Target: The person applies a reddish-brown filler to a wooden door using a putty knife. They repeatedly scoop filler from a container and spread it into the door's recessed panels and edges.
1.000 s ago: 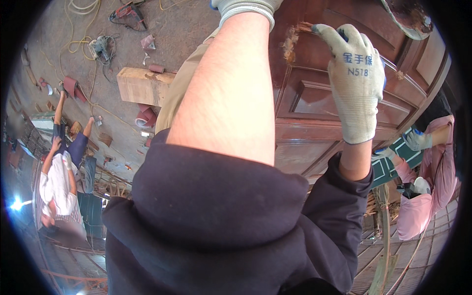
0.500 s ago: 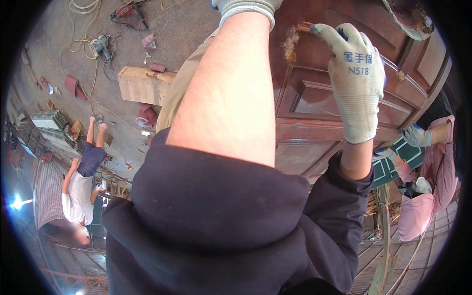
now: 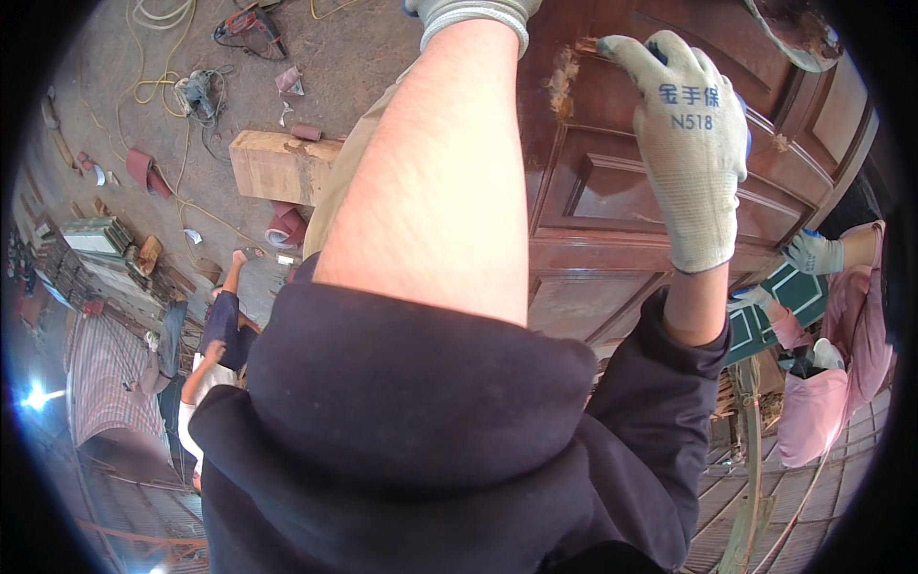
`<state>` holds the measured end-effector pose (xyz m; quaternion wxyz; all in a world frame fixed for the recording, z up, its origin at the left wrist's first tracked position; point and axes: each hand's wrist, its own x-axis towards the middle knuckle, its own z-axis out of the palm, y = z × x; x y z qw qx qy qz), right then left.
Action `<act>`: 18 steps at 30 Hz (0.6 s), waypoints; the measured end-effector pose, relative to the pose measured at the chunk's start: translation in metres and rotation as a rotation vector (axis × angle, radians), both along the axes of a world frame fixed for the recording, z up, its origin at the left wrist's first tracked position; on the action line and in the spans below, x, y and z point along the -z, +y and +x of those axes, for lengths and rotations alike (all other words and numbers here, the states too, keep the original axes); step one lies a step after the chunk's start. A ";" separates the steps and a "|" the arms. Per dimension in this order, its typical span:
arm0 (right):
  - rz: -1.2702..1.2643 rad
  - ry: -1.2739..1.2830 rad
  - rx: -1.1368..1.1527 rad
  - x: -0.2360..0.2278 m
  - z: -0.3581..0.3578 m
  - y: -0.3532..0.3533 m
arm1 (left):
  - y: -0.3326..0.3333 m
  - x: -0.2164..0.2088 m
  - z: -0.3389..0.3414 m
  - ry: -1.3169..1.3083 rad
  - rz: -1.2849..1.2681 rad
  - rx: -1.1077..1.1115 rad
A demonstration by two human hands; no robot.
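My left hand [image 3: 475, 11], in a pale knit work glove, reaches the top edge, where its fingers are cut off. Above a reddish-brown panelled wooden door [image 3: 612, 191] is my right hand [image 3: 681, 115], in a similar glove with blue print on its back. Its thumb side points left and the other fingers bend down, partly hidden. A small orange-brown piece [image 3: 587, 45] shows at the fingertips; whether they grip it is unclear. Close by on the door lies a frayed tan tuft [image 3: 562, 84]. The rim of a rounded, stained container [image 3: 813, 59] shows at upper right.
On the floor at left lie a red power tool [image 3: 251, 29], a grey-green power tool [image 3: 198, 96], cables, red abrasive rolls [image 3: 143, 172] and a wooden block [image 3: 277, 165]. A person in pink [image 3: 813, 411] with gloved hands is beside a green panel [image 3: 798, 297]. Others stand at left.
My right hand has shifted slightly up and left over the door. The person in white and dark shorts has moved right, partly behind my sleeve, and another person in grey shows behind.
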<state>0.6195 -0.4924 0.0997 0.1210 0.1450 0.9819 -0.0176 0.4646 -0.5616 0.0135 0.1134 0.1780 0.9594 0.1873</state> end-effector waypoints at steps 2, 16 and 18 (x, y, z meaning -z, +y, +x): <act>-0.002 0.006 -0.005 0.001 0.000 -0.002 | -0.003 0.002 -0.001 0.015 -0.007 0.000; -0.006 -0.024 -0.008 -0.015 -0.009 -0.016 | -0.012 -0.008 -0.006 -0.004 0.027 0.000; -0.003 -0.007 -0.028 -0.015 -0.011 -0.018 | -0.013 -0.009 -0.006 -0.010 0.011 -0.005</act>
